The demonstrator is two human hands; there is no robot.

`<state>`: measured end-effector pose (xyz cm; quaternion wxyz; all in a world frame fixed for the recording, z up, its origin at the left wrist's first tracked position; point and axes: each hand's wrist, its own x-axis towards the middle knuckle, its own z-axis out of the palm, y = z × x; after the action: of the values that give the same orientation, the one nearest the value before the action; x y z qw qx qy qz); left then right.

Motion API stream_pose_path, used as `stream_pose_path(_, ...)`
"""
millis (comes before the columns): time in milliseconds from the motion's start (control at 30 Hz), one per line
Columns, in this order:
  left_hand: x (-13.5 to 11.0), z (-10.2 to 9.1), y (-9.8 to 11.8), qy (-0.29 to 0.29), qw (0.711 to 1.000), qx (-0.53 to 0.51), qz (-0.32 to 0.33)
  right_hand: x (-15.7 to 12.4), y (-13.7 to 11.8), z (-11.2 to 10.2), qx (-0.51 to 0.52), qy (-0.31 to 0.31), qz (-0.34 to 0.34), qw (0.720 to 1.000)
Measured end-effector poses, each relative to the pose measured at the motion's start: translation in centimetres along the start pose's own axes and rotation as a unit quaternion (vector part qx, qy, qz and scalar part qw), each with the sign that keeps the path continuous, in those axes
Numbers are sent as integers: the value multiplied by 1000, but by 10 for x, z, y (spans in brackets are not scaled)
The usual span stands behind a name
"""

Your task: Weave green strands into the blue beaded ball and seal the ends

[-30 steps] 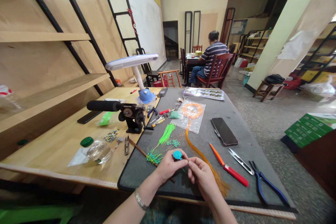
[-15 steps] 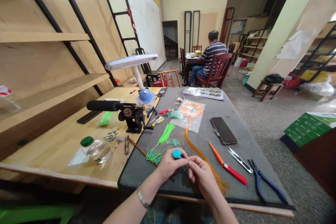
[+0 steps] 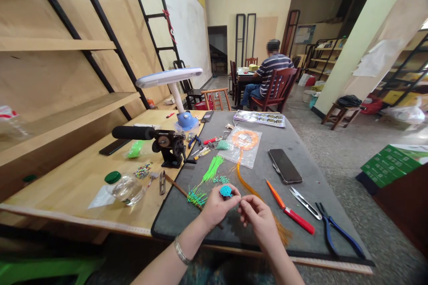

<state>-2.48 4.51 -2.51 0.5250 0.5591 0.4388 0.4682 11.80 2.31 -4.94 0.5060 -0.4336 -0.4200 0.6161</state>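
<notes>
My left hand (image 3: 217, 208) pinches a small round cluster of turquoise beads (image 3: 226, 191) above the grey mat (image 3: 301, 151). Right beside it, my right hand (image 3: 259, 218) is closed in a pinch, fingertips almost touching the left ones; what it grips is too thin to make out. A bundle of orange strands (image 3: 249, 187) runs from under my right hand back to a clear bag (image 3: 242, 144). Green beaded wires (image 3: 211, 170) and loose turquoise beads (image 3: 220, 180) lie just beyond my left hand.
A red-handled knife (image 3: 290, 213), thread snips (image 3: 302, 201), blue pliers (image 3: 337, 231) and a phone (image 3: 285, 165) lie to the right. A black winding tool (image 3: 167, 144), lamp (image 3: 174, 87) and glass jar (image 3: 126, 189) stand left. A person sits at a far table.
Both hands have stayed close together over the mat, shifting slightly up and away with the bead cluster. The view tilted a little.
</notes>
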Motion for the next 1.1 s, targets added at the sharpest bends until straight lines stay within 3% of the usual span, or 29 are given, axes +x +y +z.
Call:
stream_pose_path(100,1,-2,-7,-17,1000,7,-8,0,-2,-1,27,23,9,999)
stream_pose_path(267,2,-6,-17,-102,994,29,-9,-2,-9,-4,86,40,26,995)
stream_pose_path(433,1,-5,-14,-141,990,24,-17,-3,-12,-5,111,45,11,993)
stream_pose_path(600,2,-2,-14,-107,994,-25,-31,-4,-11,-5,102,49,-7,994)
stream_pose_path(767,3,-1,-20,-62,991,-71,-91,-6,6,-10,7,77,-43,996)
stream_pose_path(933,4,0,-25,-58,989,-89,-99,-6,22,-10,-51,33,-11,998)
stream_pose_path(1100,4,1,-25,-41,991,-99,-81,-3,27,-9,-53,32,-5,998)
